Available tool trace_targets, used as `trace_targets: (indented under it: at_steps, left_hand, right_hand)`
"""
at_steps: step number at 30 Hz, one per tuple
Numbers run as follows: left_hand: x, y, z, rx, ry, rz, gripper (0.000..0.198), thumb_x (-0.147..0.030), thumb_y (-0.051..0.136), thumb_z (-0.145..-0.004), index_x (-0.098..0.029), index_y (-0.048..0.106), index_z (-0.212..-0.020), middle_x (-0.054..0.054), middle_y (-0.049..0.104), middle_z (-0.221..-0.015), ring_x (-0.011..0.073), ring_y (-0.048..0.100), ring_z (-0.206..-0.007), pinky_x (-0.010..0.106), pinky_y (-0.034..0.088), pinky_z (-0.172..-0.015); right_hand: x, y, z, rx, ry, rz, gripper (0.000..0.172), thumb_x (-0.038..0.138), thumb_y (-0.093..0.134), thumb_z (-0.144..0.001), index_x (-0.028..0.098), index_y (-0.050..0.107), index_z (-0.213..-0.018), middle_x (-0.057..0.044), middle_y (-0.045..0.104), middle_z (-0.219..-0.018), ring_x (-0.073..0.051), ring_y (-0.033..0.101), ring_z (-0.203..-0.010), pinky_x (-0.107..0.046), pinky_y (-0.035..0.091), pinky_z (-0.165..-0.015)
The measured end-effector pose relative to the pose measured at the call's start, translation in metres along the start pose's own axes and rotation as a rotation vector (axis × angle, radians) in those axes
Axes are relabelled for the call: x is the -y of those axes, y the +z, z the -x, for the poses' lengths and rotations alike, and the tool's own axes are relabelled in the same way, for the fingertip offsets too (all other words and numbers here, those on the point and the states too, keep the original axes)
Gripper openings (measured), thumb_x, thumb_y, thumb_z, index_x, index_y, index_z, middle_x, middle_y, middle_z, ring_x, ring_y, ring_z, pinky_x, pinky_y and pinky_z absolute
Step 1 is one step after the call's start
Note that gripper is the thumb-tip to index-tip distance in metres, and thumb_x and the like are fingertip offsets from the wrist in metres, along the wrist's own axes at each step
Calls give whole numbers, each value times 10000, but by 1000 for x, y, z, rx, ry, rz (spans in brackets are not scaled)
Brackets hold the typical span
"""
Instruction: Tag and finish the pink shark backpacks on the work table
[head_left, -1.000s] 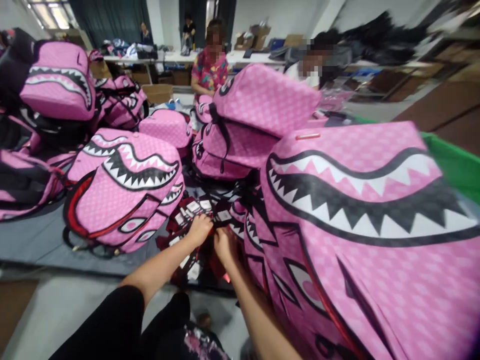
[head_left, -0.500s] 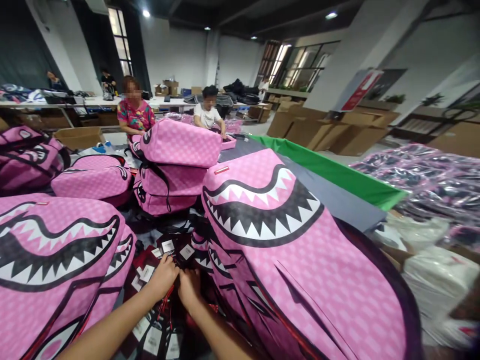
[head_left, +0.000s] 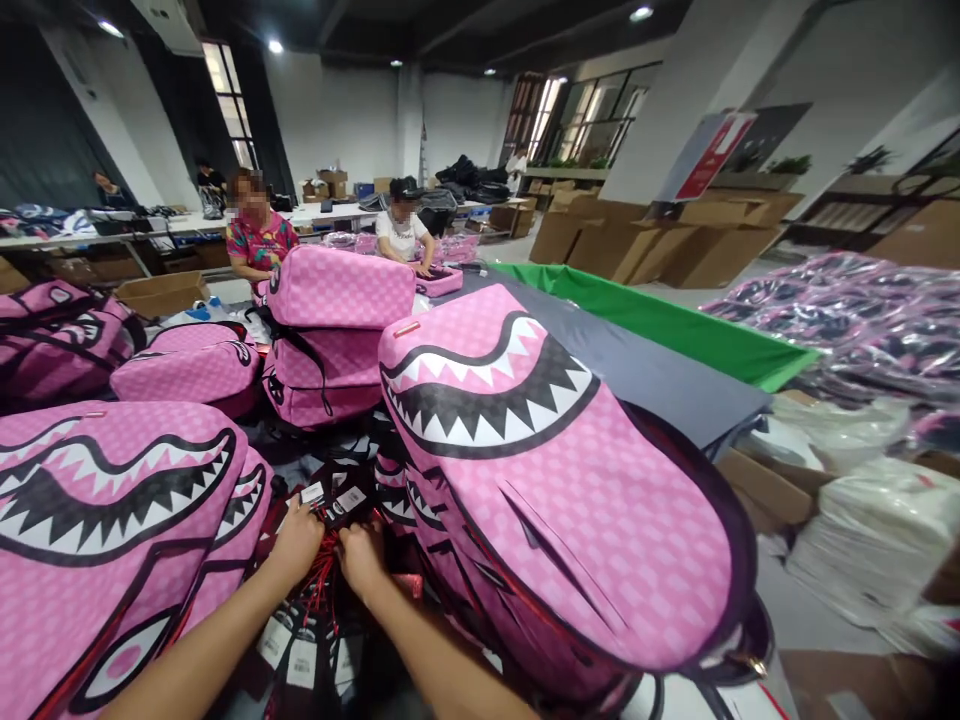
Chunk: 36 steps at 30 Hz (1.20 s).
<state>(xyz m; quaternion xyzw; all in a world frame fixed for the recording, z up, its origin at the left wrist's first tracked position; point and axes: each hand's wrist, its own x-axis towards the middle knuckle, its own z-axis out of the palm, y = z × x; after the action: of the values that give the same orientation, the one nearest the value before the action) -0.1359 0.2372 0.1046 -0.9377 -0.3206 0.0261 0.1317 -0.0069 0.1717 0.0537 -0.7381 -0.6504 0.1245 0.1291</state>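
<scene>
My left hand (head_left: 295, 545) and my right hand (head_left: 361, 556) meet low in the middle over a heap of dark hang tags (head_left: 335, 495) with white labels and red strings. Both hands are closed, pinching among the tags and red cords. A big pink backpack with a shark-mouth print (head_left: 540, 480) lies right beside my right hand. Another shark-mouth backpack (head_left: 112, 520) lies just left of my left hand.
More pink backpacks (head_left: 330, 340) are stacked behind the tags and at the far left (head_left: 52, 340). Two people (head_left: 255, 235) work at the table's far end. Green cloth (head_left: 660, 325) edges the grey table. Bagged goods (head_left: 862, 540) and cardboard boxes lie at the right.
My view has swung right and up, bringing the room's right side into sight. My hands stay together over the tag heap and have shifted slightly towards me.
</scene>
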Motion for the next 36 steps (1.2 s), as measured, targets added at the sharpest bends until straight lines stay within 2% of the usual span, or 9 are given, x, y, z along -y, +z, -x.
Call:
trace_targets:
  at_steps: [8,12,18,22,24,27,31,33,36]
  left_hand:
    - [-38,-26,3,30,-23,-38,362,-85,384,-871,-105,745,-886,186,725,-887,338,597,-993,535,263,-1031]
    - [-22,-31,12,71,-125,-88,383,-87,358,-873,-76,740,-875,204,722,-847,345,608,-930,505,304,-946]
    - [13,-55,22,82,-274,-141,326,-111,387,-861,-93,711,-835,176,723,-825,354,625,-943,503,324,-930]
    - [6,-77,28,66,-253,-23,273,-295,428,-917,-174,672,-897,82,717,-845,265,645,-895,402,400,-897]
    - [-9,-86,36,-30,-201,191,278,-351,414,-937,-194,636,-878,53,709,-874,216,637,-873,347,427,-898]
    - [-43,-95,53,-254,-122,554,259,-367,421,-949,-206,596,-848,17,689,-864,179,623,-853,346,412,-1003]
    - [-103,-104,69,-297,-50,853,244,-377,460,-961,-208,610,-868,2,675,-832,143,623,-782,264,486,-821]
    - [-135,-108,69,-304,21,943,222,-346,476,-967,-202,628,-894,8,683,-849,127,628,-771,230,482,-751]
    - [-176,-112,61,-339,151,949,204,-281,478,-972,-195,658,-931,18,694,-852,121,639,-779,219,482,-745]
  right_hand:
    - [2,-5,16,-32,30,-120,213,241,505,-956,153,691,-1014,-68,718,-983,-213,626,-980,-444,324,-1068]
    - [0,-14,25,-71,-20,-156,201,237,542,-915,168,708,-1006,-88,728,-991,-233,605,-1012,-409,291,-1077]
    - [-19,-31,34,-97,25,-239,169,174,539,-909,155,707,-925,-97,719,-924,-229,600,-953,-407,368,-982]
    - [-20,-59,49,-176,-47,-350,196,310,592,-924,181,680,-1041,-77,693,-1120,-214,584,-1068,-342,400,-960]
    - [-24,-73,80,-202,-99,-403,234,329,544,-959,210,649,-1131,-37,693,-1142,-164,603,-1061,-278,416,-951]
    - [-53,-89,161,-269,-149,-468,306,302,442,-997,217,581,-1256,-21,700,-1147,-125,632,-1039,-234,449,-930]
    - [-115,-113,268,-728,66,-385,267,314,468,-953,169,648,-1086,-77,724,-922,-184,672,-800,-304,512,-764]
    - [-136,-128,294,-838,124,-218,233,290,482,-948,153,642,-1048,-71,706,-846,-182,651,-738,-306,501,-715]
    - [-143,-147,301,-844,50,-18,212,268,480,-965,146,629,-1053,-42,671,-756,-169,616,-670,-287,469,-656]
